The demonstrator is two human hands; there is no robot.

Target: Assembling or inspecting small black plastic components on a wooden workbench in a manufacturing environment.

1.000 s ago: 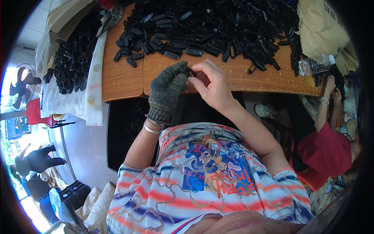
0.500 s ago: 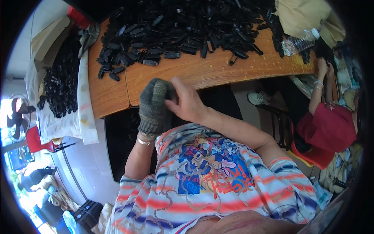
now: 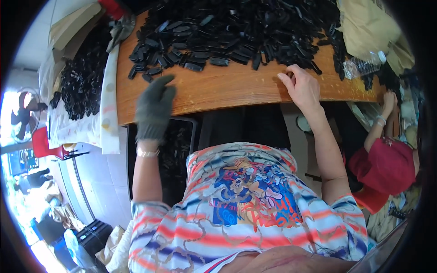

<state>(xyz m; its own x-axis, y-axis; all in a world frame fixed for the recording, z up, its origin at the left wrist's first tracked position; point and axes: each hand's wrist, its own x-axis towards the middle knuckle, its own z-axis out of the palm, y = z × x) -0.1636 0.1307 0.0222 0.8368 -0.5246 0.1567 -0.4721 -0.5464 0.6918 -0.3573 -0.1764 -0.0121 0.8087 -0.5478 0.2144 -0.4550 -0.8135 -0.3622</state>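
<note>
A large heap of small, long black plastic pieces (image 3: 218, 36) covers the far part of the wooden table (image 3: 218, 88). My left hand (image 3: 156, 107), in a grey-green knitted glove, hovers over the table's near edge at the left. It is smeared a little by motion, but thumb and finger are apart and nothing shows between them. At the heap's near right border, my bare right hand (image 3: 302, 88) pinches a small black piece (image 3: 290, 74) between thumb and fingers. Most of that piece is hidden by the fingers.
More black pieces (image 3: 82, 86) fill a lined box at the left. A clear plastic bottle (image 3: 364, 66) lies by brown paper (image 3: 364, 27) at the right. Below the table sits a dark bin (image 3: 175, 150) with pieces inside. A co-worker in a red top (image 3: 387, 166) works at the right.
My hands, together before my chest half a second ago, have parted. The left has moved left and forward; the right has gone right and forward to a piece at the heap's border.
</note>
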